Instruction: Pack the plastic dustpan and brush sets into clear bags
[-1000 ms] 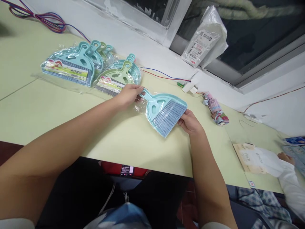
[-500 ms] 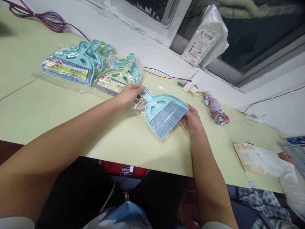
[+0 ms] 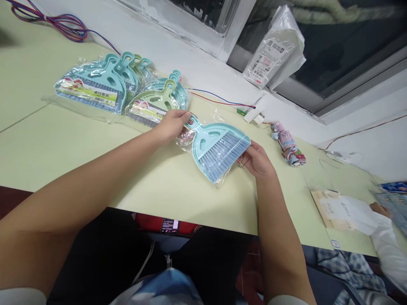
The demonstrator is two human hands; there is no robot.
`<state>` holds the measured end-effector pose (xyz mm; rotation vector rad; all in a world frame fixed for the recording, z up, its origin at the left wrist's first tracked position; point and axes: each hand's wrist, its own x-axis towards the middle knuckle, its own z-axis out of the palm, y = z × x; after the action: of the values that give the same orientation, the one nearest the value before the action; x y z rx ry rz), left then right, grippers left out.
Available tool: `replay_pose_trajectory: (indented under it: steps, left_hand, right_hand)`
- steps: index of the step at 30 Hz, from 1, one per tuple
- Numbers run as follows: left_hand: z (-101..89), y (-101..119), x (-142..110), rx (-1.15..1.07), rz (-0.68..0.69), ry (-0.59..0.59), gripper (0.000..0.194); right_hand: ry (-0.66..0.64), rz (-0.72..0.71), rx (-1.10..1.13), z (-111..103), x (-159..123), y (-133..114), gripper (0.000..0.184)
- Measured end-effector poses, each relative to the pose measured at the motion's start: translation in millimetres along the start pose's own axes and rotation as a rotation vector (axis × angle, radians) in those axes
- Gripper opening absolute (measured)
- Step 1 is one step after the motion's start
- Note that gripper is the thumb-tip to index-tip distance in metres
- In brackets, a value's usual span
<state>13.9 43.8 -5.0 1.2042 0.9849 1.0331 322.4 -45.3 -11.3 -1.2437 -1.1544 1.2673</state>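
Note:
A light-blue dustpan and brush set (image 3: 211, 144) in a clear plastic bag is held above the table, its grey-blue bristles facing up toward me. My left hand (image 3: 174, 126) pinches the handle end with thumb and fingers. At the opposite side my right hand (image 3: 257, 160) grips the wide edge, its fingers partly hidden underneath. Just beyond my left hand lies a green bagged dustpan set (image 3: 159, 101), overlapping blue ones. Farther left sits a row of bagged dustpan sets, the front one blue (image 3: 95, 84) with a printed label band.
Coiled red and blue wires (image 3: 63, 26) lie at the far left by the wall. A white labelled package (image 3: 270, 53) leans at the window. A rolled patterned cloth bundle (image 3: 288, 146) is at the back right. Another person's hand (image 3: 380, 209) is near a tissue pack (image 3: 333, 212).
The dustpan set has tilted slightly, its bristle end rising a little. Both hands keep their hold in nearly the same place.

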Motion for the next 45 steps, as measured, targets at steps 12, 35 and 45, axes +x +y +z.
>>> replay_pose_trajectory:
  steps: [12, 35, 45]
  left_hand:
    - [0.1, -2.7, 3.0, 0.022, 0.054, 0.16, 0.018]
    - [-5.0, 5.0, 3.2, 0.026, 0.071, 0.16, 0.018]
    - [-4.2, 4.7, 2.3, -0.001, 0.095, 0.133, 0.017]
  right_hand:
    - [-0.252, 0.226, -0.122, 18.5, -6.1, 7.6, 0.037]
    - [-0.267, 0.227, -0.151, 3.7, -10.0, -7.0, 0.033]
    - [-0.203, 0.227, -0.131, 0.4, -11.2, -13.4, 0.034]
